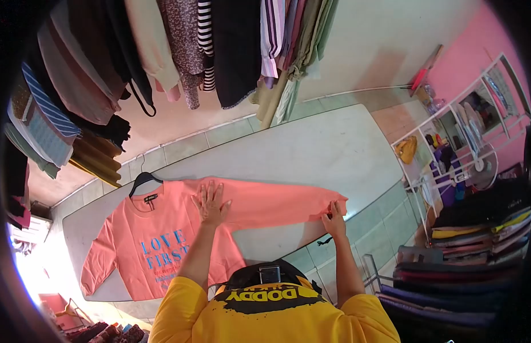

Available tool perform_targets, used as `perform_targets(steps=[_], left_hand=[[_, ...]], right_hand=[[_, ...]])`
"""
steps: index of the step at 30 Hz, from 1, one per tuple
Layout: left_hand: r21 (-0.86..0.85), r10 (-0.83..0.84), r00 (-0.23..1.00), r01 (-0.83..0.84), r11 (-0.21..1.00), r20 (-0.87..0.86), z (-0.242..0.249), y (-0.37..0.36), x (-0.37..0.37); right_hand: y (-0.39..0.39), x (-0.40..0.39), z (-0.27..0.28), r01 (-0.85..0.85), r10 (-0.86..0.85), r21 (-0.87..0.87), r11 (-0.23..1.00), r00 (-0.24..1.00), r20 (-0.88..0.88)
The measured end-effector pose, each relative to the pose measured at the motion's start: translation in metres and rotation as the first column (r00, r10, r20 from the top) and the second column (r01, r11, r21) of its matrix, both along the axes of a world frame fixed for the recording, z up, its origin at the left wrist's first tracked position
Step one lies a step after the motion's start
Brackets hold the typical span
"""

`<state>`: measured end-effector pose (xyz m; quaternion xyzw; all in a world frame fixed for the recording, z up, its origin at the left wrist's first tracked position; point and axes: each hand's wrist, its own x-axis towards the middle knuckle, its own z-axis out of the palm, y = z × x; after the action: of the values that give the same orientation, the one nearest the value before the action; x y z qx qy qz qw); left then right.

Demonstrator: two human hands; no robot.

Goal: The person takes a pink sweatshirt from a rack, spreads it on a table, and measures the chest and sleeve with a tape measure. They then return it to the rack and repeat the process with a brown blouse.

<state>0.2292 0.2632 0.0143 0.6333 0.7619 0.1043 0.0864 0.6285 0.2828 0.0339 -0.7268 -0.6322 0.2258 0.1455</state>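
Note:
A salmon-pink long-sleeved shirt (131,234) with blue lettering lies spread on a pale board (357,143). A black hanger (144,182) sits in its neck opening. My left hand (211,203) rests flat near the shoulder of the shirt, fingers spread. At the far end of the outstretched sleeve, my right hand (334,218) has its fingers bent around the cuff. The other sleeve is folded down at the left.
Clothes (237,51) hang in a row along the wall above the board. Folded clothes (477,228) are stacked at the right. A white metal rack (417,188) and a fan (484,166) stand beyond the board's right end.

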Motion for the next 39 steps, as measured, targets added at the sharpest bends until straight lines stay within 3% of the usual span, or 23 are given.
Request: perform_targets(steps=[5, 8, 10, 12, 14, 15, 17, 18, 19, 21, 22, 24, 28, 30, 31, 32, 33, 34, 36, 37, 39], left_hand=[[-0.077, 0.118, 0.993, -0.12, 0.99, -0.031, 0.008, 0.022, 0.001], [-0.088, 0.142, 0.99, -0.142, 0.986, -0.012, 0.008, 0.025, -0.003], [-0.081, 0.144, 0.99, -0.143, 0.986, 0.006, 0.004, 0.025, -0.005], [-0.04, 0.197, 0.972, -0.193, 0.98, 0.132, -0.001, 0.028, -0.008], [0.012, 0.258, 0.965, -0.259, 0.966, 0.049, 0.007, 0.032, 0.008], [0.074, 0.307, 0.951, -0.305, 0.95, -0.026, 0.011, 0.034, 0.019], [0.153, 0.023, 0.986, -0.049, 0.987, 0.167, 0.003, 0.025, 0.04], [0.071, -0.033, 0.857, -0.004, 0.998, 0.514, 0.012, 0.022, 0.061], [0.011, -0.048, 0.607, 0.064, 0.998, 0.794, 0.022, 0.02, 0.084], [-0.21, 0.187, 0.335, 0.034, 0.977, 0.923, 0.021, 0.007, 0.114], [-0.211, 0.191, 0.341, 0.025, 0.977, 0.92, 0.026, 0.007, 0.113], [-0.363, 0.366, 0.066, -0.054, 0.93, 0.928, 0.035, 0.007, 0.109], [-0.272, 0.27, 0.075, 0.017, 0.962, 0.96, 0.029, 0.01, 0.09], [-0.295, 0.386, 0.493, -0.255, 0.921, 0.78, 0.032, 0.022, 0.067], [-0.175, 0.38, 0.579, -0.378, 0.909, 0.721, 0.026, 0.03, 0.049], [-0.039, 0.387, 0.655, -0.479, 0.877, 0.65, 0.022, 0.036, 0.028], [-0.014, 0.484, 0.698, -0.563, 0.827, 0.528, 0.025, 0.04, 0.009], [0.025, 0.577, 0.714, -0.637, 0.771, 0.398, 0.028, 0.044, -0.007], [-0.061, 0.729, 0.59, -0.761, 0.646, 0.348, 0.039, 0.054, -0.021], [-0.065, 0.726, 0.591, -0.758, 0.649, 0.35, 0.035, 0.054, -0.026], [0.147, 0.753, 0.622, -0.783, 0.605, 0.214, 0.017, 0.058, -0.036]], right_hand=[[0.035, -0.001, 0.021, -0.024, 0.053, -0.181, 0.983, 0.987, 0.153], [0.029, 0.004, 0.032, -0.09, 0.141, -0.204, 0.975, 0.957, 0.254], [0.025, 0.007, 0.038, -0.132, 0.168, -0.168, 0.977, 0.96, 0.222], [0.029, 0.004, 0.047, -0.171, 0.193, -0.128, 0.977, 0.962, 0.192], [0.035, -0.019, 0.066, -0.277, 0.292, 0.147, 0.95, 0.952, -0.092], [0.038, -0.032, 0.069, -0.281, 0.297, 0.143, 0.949, 0.95, -0.102], [0.04, -0.063, 0.07, -0.366, 0.271, -0.037, 0.93, 0.752, -0.601], [0.038, -0.079, 0.067, -0.37, 0.272, -0.038, 0.928, 0.745, -0.609], [0.036, -0.096, 0.062, -0.43, 0.352, 0.028, 0.902, 0.698, -0.623], [0.035, -0.118, 0.051, -0.493, 0.435, 0.099, 0.864, 0.636, -0.637], [0.035, -0.127, 0.046, -0.509, 0.46, 0.107, 0.854, 0.643, -0.612], [0.036, -0.136, 0.041, -0.528, 0.485, 0.115, 0.841, 0.643, -0.593], [0.045, -0.136, 0.032, -0.587, 0.56, 0.154, 0.795, 0.613, -0.557], [0.057, -0.124, 0.032, -0.588, 0.624, 0.239, 0.772, 0.631, -0.461], [0.066, -0.112, 0.034, -0.546, 0.622, 0.298, 0.783, 0.674, -0.399], [0.078, -0.094, 0.025, -0.529, 0.58, 0.238, 0.815, 0.738, -0.345], [0.088, -0.078, 0.016, -0.505, 0.535, 0.179, 0.845, 0.796, -0.283], [0.093, -0.067, 0.022, -0.505, 0.535, 0.179, 0.845, 0.797, -0.28], [0.096, -0.052, 0.042, -0.343, 0.349, 0.074, 0.937, 0.889, -0.296], [0.096, -0.05, 0.04, -0.339, 0.345, 0.072, 0.938, 0.892, -0.292], [0.095, -0.043, 0.032, -0.34, 0.366, 0.142, 0.929, 0.902, -0.23]])
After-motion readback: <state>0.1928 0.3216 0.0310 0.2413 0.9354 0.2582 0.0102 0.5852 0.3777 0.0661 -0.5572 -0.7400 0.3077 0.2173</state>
